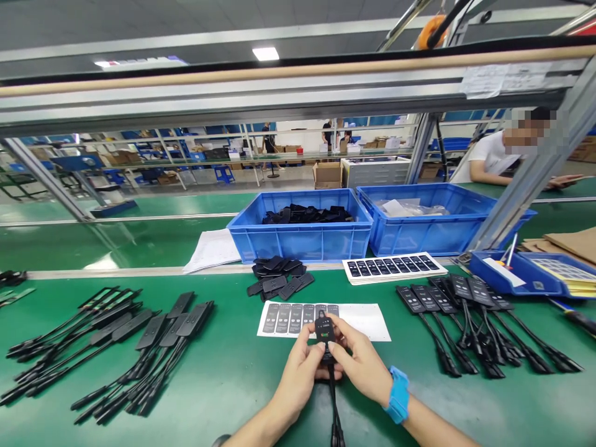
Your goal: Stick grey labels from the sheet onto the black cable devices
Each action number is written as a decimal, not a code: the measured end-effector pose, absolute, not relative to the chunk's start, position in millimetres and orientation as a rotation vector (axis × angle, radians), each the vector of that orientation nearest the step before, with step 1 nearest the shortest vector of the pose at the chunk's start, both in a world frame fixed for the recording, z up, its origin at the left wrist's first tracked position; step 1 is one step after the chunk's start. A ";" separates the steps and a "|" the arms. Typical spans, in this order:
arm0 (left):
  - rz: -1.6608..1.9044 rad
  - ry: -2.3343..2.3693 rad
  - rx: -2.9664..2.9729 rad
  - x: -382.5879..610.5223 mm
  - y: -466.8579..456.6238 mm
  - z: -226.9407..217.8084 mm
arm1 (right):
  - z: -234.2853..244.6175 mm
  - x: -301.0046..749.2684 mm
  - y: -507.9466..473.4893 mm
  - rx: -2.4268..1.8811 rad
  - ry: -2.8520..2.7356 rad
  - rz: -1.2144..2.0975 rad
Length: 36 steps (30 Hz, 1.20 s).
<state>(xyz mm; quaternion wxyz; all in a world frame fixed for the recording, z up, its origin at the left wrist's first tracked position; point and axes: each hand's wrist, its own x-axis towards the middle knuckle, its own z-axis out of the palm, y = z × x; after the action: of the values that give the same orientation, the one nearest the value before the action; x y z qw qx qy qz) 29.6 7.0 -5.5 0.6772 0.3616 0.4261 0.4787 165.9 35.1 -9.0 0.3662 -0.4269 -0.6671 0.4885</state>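
Observation:
Between my hands is a small black cabled module (pixel 325 330) with a printed label face, its cables hanging down toward me. My left hand (pixel 300 363) grips its left side, thumb on the face. On the other side my right hand (pixel 361 357), with a blue wristband, closes round it, its thumb also on the face. Just behind lies a label sheet (pixel 365 320) with a row of dark labels on its left part; the module and fingers cover some of it. Small black covers (pixel 274 282) are heaped beyond the sheet.
Cabled modules (pixel 153 332) lie in bunches at left; labelled ones (pixel 426 299) lie at right. Behind stand a blue bin (pixel 298 242) of black parts and another blue bin (pixel 410 233) with plastic bags. A label stack (pixel 395 276) lies before them. A person (pixel 493 155) sits at far right.

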 end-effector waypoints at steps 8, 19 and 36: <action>0.965 1.067 1.485 11.4 10.0 -4.9 | 3.0 211.6 72.5 -1.436 -2.111 0.360; 0.502 1.741 2.392 -4.0 16.5 -28.7 | -5.1 248.4 104.8 -1.735 -2.049 0.164; 0.653 1.646 2.494 -42.6 44.5 -42.5 | 0.7 197.1 94.7 -1.119 -1.499 0.663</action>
<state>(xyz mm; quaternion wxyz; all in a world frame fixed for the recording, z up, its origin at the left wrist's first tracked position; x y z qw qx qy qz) -42.6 44.5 -42.5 0.0416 0.8147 0.5377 0.2132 197.1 94.7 0.7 0.5469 -0.4722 -0.6323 0.2796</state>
